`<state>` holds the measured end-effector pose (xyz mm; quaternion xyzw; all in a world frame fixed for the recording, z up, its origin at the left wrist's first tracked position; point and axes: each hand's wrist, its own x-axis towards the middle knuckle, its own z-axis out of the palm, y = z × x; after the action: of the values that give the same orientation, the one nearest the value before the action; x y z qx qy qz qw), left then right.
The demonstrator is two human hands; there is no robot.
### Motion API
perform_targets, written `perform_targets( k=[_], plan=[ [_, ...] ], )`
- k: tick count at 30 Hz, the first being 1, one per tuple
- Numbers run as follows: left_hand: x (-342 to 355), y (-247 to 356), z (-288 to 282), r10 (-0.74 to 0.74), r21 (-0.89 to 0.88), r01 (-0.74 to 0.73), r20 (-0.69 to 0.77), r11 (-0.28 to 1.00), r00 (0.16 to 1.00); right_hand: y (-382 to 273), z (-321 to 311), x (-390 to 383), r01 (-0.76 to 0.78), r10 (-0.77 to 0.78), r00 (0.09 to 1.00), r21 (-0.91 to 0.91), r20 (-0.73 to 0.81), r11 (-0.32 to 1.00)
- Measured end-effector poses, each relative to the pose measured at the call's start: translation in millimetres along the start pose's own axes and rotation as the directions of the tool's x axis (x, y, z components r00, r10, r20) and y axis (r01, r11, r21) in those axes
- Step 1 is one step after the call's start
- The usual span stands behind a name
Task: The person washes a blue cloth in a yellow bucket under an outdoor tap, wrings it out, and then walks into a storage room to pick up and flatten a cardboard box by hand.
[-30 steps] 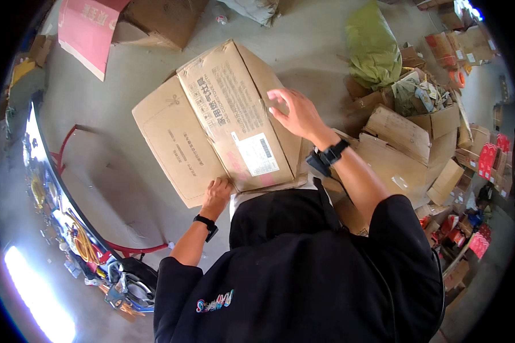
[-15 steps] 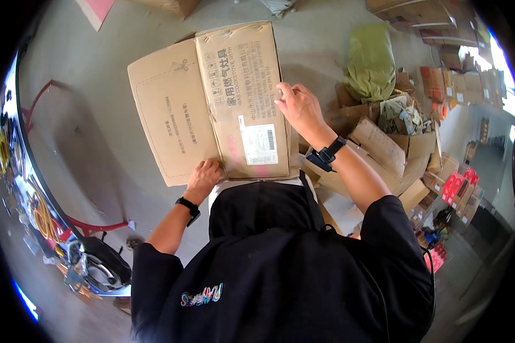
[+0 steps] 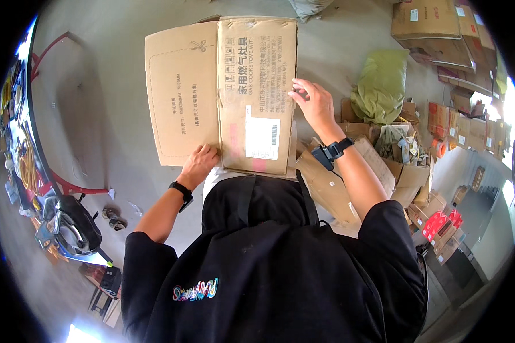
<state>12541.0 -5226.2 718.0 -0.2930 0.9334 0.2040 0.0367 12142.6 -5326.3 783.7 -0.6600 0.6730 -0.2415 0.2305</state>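
A brown cardboard box (image 3: pixel 257 68) is in front of my body, printed side up, a white label on it and a wide flap (image 3: pixel 177 68) folded out to the left. My left hand (image 3: pixel 200 160) has its fingers curled on the lower edge of the flap, close to the crease. My right hand (image 3: pixel 315 108) is at the box's right edge, fingers apart and loosely bent, the fingertips close to or touching that edge. Whatever is under the box is mostly hidden by it and by my black clothing.
A green sack (image 3: pixel 377 86) and a pile of torn cardboard (image 3: pixel 406 183) lie right of me. Stacked cartons (image 3: pixel 426 20) fill the upper right. A long bench (image 3: pixel 48 188) with red curved legs, a coiled yellow hose and a black bag runs along the left, with shoes (image 3: pixel 114 217) beside it.
The box has turned from slanted to nearly straight and sits higher and a little rightward in the picture. Both hands moved with it; the surroundings shifted as my head moved.
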Motion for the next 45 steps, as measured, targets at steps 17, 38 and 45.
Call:
perform_targets(
  k=[17, 38, 45],
  plan=[
    [0.1, -10.9, 4.9, -0.002, -0.007, 0.002, 0.023, 1.0, 1.0, 12.5, -21.6, 38.5, -0.077, 0.029, 0.93, 0.114, 0.367, 0.99],
    [-15.5, -27.9, 10.3, -0.011, -0.014, 0.012, 0.057, 1.0, 0.998, 43.4, 20.7, 39.8, -0.41, 0.199, 0.888, 0.517, 0.416, 0.751],
    [-20.9, -26.0, 17.5, -0.012, -0.033, 0.012, 0.014, 0.999, 1.0, -3.5, 19.5, 56.4, -0.401, 0.354, 0.866, 0.069, 0.353, 0.913]
  ],
)
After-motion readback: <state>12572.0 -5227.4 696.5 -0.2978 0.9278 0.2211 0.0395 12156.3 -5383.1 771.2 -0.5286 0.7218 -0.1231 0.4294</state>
